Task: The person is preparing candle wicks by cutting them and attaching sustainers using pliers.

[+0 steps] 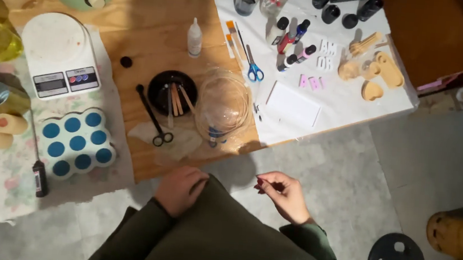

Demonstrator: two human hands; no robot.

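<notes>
From the head camera: both hands hover below the tabletop's [138, 36] near edge, over dark green fabric [220, 242]. The left hand [179, 190] rests curled on the fabric, holding nothing I can make out. The right hand [284, 194] hangs loosely open, fingers bent, empty. Just above, at the near edge, sits a clear round container [222, 106], with a black bowl of wooden sticks [173, 92] beside it.

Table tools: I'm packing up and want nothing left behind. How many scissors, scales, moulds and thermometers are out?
Scissors: 2, black-handled and blue-handled
Digital scale: 1
Blue-welled mould: 1
Probe thermometer: 1
Total: 5
</notes>
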